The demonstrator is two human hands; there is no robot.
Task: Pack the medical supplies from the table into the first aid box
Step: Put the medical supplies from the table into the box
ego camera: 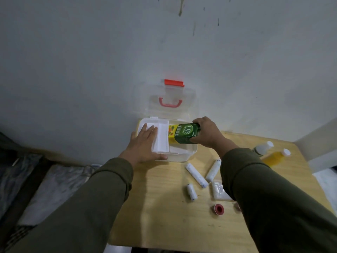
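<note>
Head view: the first aid box (184, 156) stood open on the table (164, 207) against the wall, lid (172, 101) raised, a white inner tray (162, 139) across its left part. The left hand (144, 143) lay flat, fingers straight, on that tray. The right hand (207, 133) gripped a green and yellow carton (182, 133), tilted into the right compartment; bandage rolls (197, 175) and two bottles (273, 155) lay on the table nearby.
</note>
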